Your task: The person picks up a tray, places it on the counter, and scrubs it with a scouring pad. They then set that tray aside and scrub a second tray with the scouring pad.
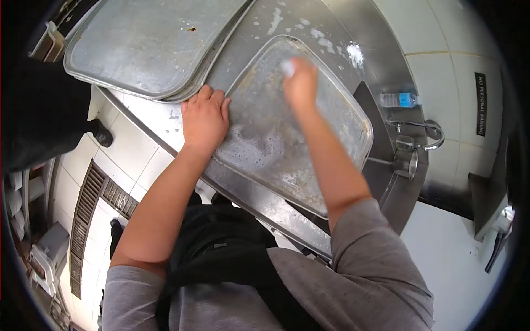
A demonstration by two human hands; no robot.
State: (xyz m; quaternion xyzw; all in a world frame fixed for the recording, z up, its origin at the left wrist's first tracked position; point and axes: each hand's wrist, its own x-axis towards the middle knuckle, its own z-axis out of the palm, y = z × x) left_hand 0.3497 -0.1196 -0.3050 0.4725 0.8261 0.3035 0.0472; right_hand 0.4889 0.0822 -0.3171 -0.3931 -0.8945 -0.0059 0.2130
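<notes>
A worn metal baking tray (259,105) lies on the steel sink counter, with soapy foam and brown stains on its surface. My left hand (205,118) is at the tray's left edge, fingers bent and thumb along the rim; what lies under the fingertips is hidden. Over the upper part of the tray is my right hand (302,85), smeared by motion and closed around a small white thing (287,68) too blurred to name. Beside my left hand, a stack of similar trays (138,49) rests on the counter.
White powder (355,55) and wet splashes mark the steel counter (337,22). A bottle with a blue label (400,100), a tap (436,132) and a metal cup (406,163) stand along the wall side. Another person's dark clothing (44,110) and shoe (101,133) show at left.
</notes>
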